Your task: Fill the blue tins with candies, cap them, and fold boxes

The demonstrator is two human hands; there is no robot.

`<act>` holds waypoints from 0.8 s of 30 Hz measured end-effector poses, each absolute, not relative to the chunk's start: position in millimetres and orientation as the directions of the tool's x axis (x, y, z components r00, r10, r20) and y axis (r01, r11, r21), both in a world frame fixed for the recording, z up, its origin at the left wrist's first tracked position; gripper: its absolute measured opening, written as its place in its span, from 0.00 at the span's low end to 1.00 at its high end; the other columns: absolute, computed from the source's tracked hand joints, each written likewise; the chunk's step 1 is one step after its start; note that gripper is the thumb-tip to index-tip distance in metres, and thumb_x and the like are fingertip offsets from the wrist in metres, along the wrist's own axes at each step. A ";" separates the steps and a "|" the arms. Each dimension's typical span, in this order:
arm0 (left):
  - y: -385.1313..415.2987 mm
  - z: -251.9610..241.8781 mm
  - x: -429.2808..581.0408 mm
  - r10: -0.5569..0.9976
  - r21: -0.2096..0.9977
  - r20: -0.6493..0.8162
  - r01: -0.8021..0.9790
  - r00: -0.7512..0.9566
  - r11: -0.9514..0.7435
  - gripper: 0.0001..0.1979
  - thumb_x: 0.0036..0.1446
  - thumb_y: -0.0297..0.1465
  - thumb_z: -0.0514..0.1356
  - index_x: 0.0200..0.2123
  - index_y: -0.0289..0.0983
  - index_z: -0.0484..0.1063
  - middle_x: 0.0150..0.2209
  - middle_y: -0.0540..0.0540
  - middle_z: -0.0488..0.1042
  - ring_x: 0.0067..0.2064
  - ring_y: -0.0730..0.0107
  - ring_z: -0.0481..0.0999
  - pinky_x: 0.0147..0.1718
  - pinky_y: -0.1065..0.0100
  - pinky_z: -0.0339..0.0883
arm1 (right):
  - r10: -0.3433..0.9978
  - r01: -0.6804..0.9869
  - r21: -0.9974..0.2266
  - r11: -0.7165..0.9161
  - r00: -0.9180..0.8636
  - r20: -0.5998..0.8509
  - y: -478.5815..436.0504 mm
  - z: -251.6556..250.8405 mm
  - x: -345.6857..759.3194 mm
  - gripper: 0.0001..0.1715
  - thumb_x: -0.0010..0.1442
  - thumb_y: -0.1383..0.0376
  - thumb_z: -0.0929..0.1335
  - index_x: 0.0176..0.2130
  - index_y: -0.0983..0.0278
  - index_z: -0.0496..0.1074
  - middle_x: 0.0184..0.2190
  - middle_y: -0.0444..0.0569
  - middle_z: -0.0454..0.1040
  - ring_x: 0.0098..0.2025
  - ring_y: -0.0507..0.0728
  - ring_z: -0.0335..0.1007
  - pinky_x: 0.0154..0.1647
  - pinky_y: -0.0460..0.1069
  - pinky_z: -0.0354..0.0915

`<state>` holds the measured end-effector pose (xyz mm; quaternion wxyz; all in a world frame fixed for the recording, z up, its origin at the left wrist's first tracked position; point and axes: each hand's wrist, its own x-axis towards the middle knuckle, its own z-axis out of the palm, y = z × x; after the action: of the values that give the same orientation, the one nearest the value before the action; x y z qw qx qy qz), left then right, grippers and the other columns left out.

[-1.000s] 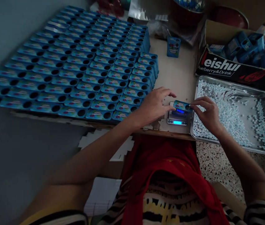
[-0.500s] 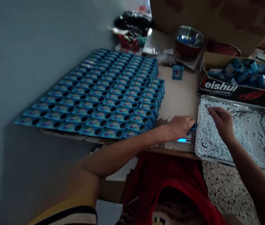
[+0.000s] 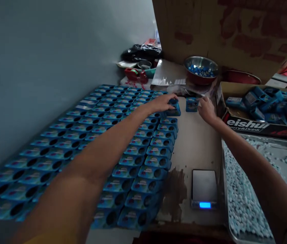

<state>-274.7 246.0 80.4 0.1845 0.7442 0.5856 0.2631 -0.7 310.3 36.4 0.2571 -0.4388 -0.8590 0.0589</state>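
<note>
At the far end of the rows, my left hand (image 3: 164,102) is closed around a small blue box (image 3: 175,109), its fingers over the top. My right hand (image 3: 207,109) is at the right edge of another small blue box (image 3: 191,104) that stands upright on the table; its fingers look closed on that edge. Many like boxes with dark round holes on top stand in tight rows (image 3: 156,151) on the left, partly hidden by my left forearm. A small digital scale (image 3: 204,185) with a lit blue display lies bare near the table's front.
A metal tray (image 3: 226,189) of pale blue and white pellets lies at the right. Behind it, a cardboard carton (image 3: 250,126) holds jumbled blue boxes. A steel bowl (image 3: 200,79) with small blue pieces, a red tape dispenser (image 3: 136,75) and black plastic bags (image 3: 142,52) are at the back.
My left hand has moved from the scale to the far end of the rows with a blue box. My right hand has left the pellet tray for the standing box. The view has shifted.
</note>
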 end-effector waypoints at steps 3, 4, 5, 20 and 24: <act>242.2 65.5 -291.6 0.942 0.549 0.018 0.784 0.335 -0.290 0.26 0.52 0.34 0.67 0.56 0.41 0.77 0.57 0.42 0.81 0.58 0.55 0.79 0.57 0.62 0.69 | 0.834 0.790 -0.278 0.547 -0.483 0.267 352.1 28.1 -26.9 0.19 0.67 0.68 0.69 0.56 0.68 0.76 0.56 0.64 0.73 0.55 0.67 0.71 0.57 0.58 0.68; 238.8 63.5 -294.1 0.925 0.528 -0.039 0.794 0.377 -0.301 0.26 0.55 0.36 0.65 0.58 0.42 0.76 0.61 0.43 0.79 0.60 0.55 0.77 0.59 0.62 0.68 | 0.839 0.797 -0.267 0.542 -0.490 0.238 360.9 24.1 -31.3 0.19 0.66 0.67 0.69 0.55 0.68 0.76 0.55 0.63 0.74 0.53 0.67 0.71 0.55 0.58 0.68; 235.0 62.7 -294.8 0.908 0.508 -0.092 0.804 0.409 -0.310 0.26 0.59 0.39 0.63 0.61 0.42 0.75 0.64 0.43 0.77 0.63 0.56 0.76 0.61 0.62 0.66 | 0.838 0.799 -0.259 0.543 -0.498 0.222 366.7 20.0 -33.8 0.18 0.66 0.67 0.70 0.54 0.68 0.77 0.53 0.63 0.75 0.51 0.67 0.72 0.54 0.58 0.68; 174.0 29.9 -217.2 0.978 0.363 0.100 0.908 0.184 -0.208 0.21 0.73 0.36 0.62 0.60 0.25 0.73 0.72 0.31 0.62 0.72 0.49 0.60 0.75 0.40 0.47 | 0.741 0.596 -0.487 0.639 -0.646 0.182 78.8 73.7 130.2 0.06 0.70 0.62 0.70 0.40 0.62 0.76 0.40 0.50 0.73 0.38 0.56 0.69 0.38 0.51 0.63; 160.5 50.5 -219.7 0.947 0.342 0.258 0.899 0.192 -0.275 0.38 0.68 0.51 0.64 0.67 0.27 0.67 0.70 0.33 0.65 0.70 0.53 0.64 0.72 0.48 0.57 | 0.743 0.580 -0.526 0.622 -0.648 0.164 8.7 46.8 154.5 0.09 0.74 0.61 0.68 0.41 0.61 0.77 0.42 0.51 0.74 0.40 0.56 0.71 0.40 0.51 0.67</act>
<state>-219.7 160.5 50.5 0.0572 0.7698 0.5994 0.2119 154.5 8.7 46.8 0.1866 -0.3755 -0.8810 0.2189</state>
